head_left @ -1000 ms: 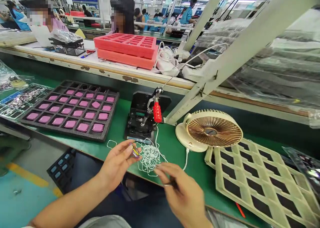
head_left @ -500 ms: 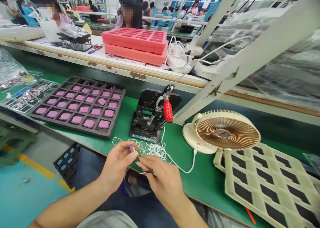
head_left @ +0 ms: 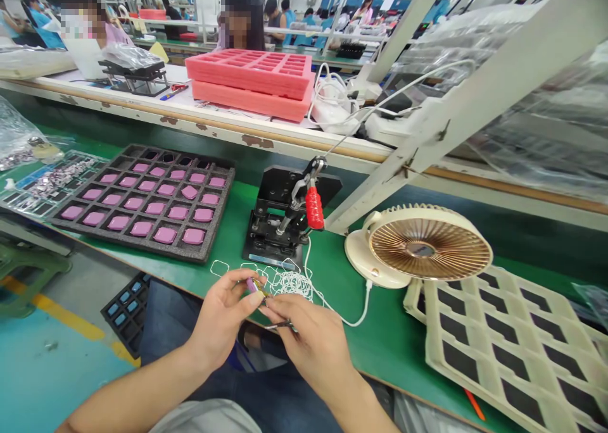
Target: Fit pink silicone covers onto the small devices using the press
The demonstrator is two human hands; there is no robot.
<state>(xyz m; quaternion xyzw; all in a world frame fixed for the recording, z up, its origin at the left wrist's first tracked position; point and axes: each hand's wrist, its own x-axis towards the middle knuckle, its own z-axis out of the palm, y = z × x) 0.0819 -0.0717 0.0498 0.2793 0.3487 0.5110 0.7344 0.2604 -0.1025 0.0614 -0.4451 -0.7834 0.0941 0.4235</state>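
My left hand (head_left: 223, 322) pinches a small purple and yellow part (head_left: 254, 286) between thumb and fingers at the near edge of the green bench. My right hand (head_left: 308, 341) is closed on thin dark tweezers (head_left: 280, 325), with its fingertips meeting the part. Just behind both hands lies a heap of thin white wire loops (head_left: 285, 282). A black hand press with a red-handled lever (head_left: 313, 208) stands behind the loops.
A black foam tray of pink parts (head_left: 142, 202) lies at the left. A cream desk fan (head_left: 418, 246) and a cream grid tray (head_left: 513, 351) sit at the right. Stacked red foam trays (head_left: 251, 81) rest on the raised shelf. Other people work at benches behind.
My right hand has come left from beside the wire loops to meet the left hand at the small part. The view shifted slightly.
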